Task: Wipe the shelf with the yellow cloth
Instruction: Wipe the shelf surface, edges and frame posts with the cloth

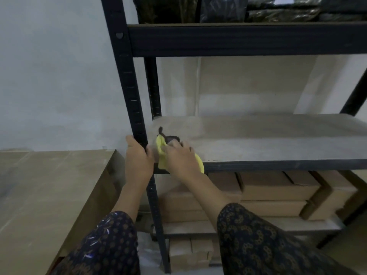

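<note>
Bracing on the post, wiping the shelf's near left corner

Far left stands a big cardboard box (49,195) against the pale wall, close beside the rack but clear of the work. The left hand (138,158) is closed around the dark upright post (132,96), its grip clenched there, I'd guess to steady the body while leaning in. Just right of it the right hand (179,156) presses the yellow cloth (161,149) flat on the shelf (268,139), fingers spread over it and holding it down, right at the front left corner. A small dark thing (168,136) (a hook or clip, too blurred to tell) lies touching the cloth's far edge and looks likely to get in the way of a stroke. To the right the board is bare and dusty-looking. Brown boxes (278,187) fill the level beneath, dark wrapped bundles (238,8) the one above.
</note>
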`<state>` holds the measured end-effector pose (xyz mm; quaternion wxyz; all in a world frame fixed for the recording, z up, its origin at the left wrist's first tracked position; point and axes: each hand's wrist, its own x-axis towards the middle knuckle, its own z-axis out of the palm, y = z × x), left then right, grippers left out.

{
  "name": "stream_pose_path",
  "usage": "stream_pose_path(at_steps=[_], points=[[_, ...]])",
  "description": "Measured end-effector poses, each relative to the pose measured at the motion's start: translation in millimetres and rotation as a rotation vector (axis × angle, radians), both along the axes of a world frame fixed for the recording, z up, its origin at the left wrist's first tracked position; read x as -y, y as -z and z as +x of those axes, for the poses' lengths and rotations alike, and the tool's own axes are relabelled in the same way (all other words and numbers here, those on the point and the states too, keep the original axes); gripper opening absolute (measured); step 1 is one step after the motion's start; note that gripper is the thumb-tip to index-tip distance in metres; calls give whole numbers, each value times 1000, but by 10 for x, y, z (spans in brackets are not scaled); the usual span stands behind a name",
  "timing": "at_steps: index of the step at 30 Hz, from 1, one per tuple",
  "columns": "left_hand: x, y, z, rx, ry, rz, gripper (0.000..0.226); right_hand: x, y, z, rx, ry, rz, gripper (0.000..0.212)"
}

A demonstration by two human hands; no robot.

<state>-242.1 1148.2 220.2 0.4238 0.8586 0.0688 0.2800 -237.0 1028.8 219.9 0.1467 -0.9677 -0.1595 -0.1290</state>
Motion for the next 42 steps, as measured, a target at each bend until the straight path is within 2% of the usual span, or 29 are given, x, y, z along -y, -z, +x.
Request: stream_pose_path(at_steps=[2,3,5,7,10,13,18,21,26,31,33,35,37,40,42], points=[[67,49,-53,42,-47,-78,43,68,128,4,-18,24,-101,38],[127,85,-97,112,-133,-31,49,118,166,14,-43,54,-105,38],[309,161,-202,293,-246,141,48,224,184,16,-71,127,-90,36],[549,232,-246,354,-93,284,37,350,175,7,-63,195,-76,33],[870,332,-145,247,161,394,25,661,174,-12,-52,288,-69,33],[1117,424,-63,175,189,409,24,1073,174,-57,-77,389,-104,35],[1621,541,-98,176,244,448,24,1780,196,-104,-100,512,-141,37],[1905,601,-94,158,275,467,32,2171,202,-109,-110,555,-161,38],[2157,730,-78,98,266,487,41,2749,226,-145,-91,636,-151,38],[2196,800,-86,107,195,524,37,3381,295,-264,-78,800,-146,37],[2223,788,-73,110,166,516,31,3622,286,-290,-73,899,-74,37],[2273,771,-53,100,127,501,22,3755,218,-252,-45,970,81,34],[2338,748,-38,98,76,491,15,3701,134,-153,48,909,114,37],[2392,746,-15,114,25,481,13,3237,19,51,135,547,92,50],[2386,767,0,129,7,514,21,2868,60,182,96,302,18,47]])
